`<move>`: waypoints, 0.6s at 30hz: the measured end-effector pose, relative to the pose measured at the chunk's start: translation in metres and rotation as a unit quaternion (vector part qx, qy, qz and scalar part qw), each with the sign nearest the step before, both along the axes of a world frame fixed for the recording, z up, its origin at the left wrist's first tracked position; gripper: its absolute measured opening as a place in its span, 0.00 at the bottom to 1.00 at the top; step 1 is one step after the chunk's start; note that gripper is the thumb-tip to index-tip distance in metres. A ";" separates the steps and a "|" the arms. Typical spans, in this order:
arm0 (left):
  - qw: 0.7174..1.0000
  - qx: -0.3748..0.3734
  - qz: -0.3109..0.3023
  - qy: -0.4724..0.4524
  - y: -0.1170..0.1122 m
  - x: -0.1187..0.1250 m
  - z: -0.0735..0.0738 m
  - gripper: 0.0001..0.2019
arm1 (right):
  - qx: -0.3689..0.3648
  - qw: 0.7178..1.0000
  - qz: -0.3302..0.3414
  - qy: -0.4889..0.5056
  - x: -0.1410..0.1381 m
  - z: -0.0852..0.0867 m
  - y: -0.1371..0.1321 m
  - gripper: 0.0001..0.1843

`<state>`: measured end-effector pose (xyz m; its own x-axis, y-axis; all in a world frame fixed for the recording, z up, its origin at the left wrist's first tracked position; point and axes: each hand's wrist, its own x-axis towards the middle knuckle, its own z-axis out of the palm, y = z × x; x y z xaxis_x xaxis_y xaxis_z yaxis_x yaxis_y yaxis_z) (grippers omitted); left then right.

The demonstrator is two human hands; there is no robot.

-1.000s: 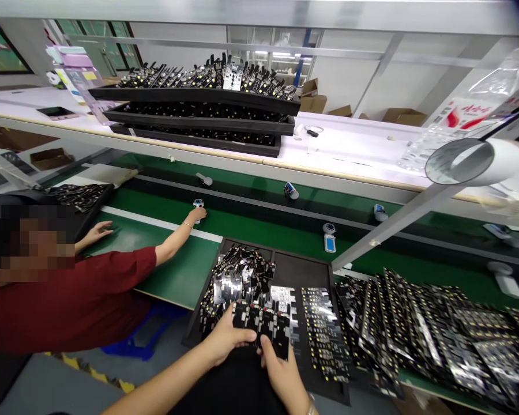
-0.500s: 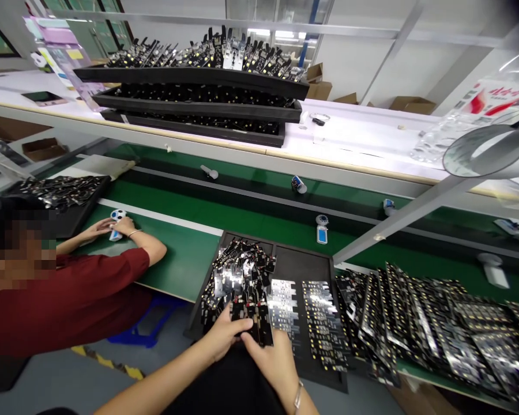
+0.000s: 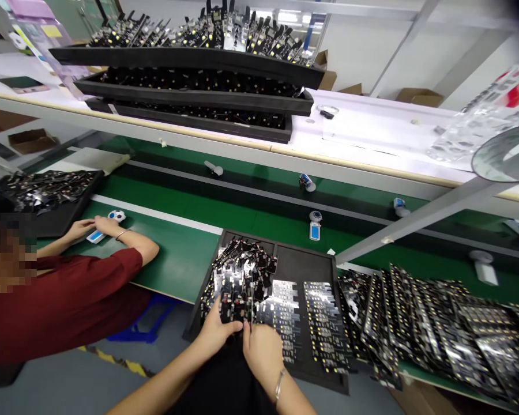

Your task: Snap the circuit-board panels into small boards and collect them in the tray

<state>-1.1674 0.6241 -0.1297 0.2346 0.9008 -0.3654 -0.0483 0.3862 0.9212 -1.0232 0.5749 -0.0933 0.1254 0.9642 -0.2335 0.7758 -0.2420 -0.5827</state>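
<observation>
LED PCB strips (image 3: pixel 237 271) light, stiff, brittle; take by edges. L hand (image 3: pixel 216 333), R hand (image 3: pixel 263 349) fingers pinching bunch in black tray (image 3: pixel 305 259).

A matte black rectangular tray (image 3: pixel 305 265) holds glossy black circuit strips (image 3: pixel 324 323) patterned with rows of yellow-white dots. Beyond the tray lies a green conveyor bench (image 3: pixel 259 222) with a white stripe (image 3: pixel 155 214); left of it show a co-worker's dark red shirt (image 3: pixel 60 311) and a blue plastic stool (image 3: pixel 145 323).
</observation>
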 end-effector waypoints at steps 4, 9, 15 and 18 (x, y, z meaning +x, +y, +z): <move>0.988 0.119 -0.019 0.099 0.032 -0.004 -0.007 0.36 | -0.040 0.998 0.028 0.025 0.003 -0.019 0.030 0.33; 0.972 0.120 -0.109 0.170 0.093 -0.023 -0.010 0.40 | -0.098 0.995 -0.019 -0.008 0.028 -0.046 0.057 0.30; 0.938 0.164 -0.083 0.294 0.088 -0.063 -0.022 0.37 | -0.094 0.964 -0.212 -0.131 0.068 -0.078 0.012 0.39; 0.928 0.151 -0.094 0.327 0.058 -0.074 -0.038 0.36 | -0.081 0.959 -0.243 -0.124 0.080 -0.097 -0.010 0.47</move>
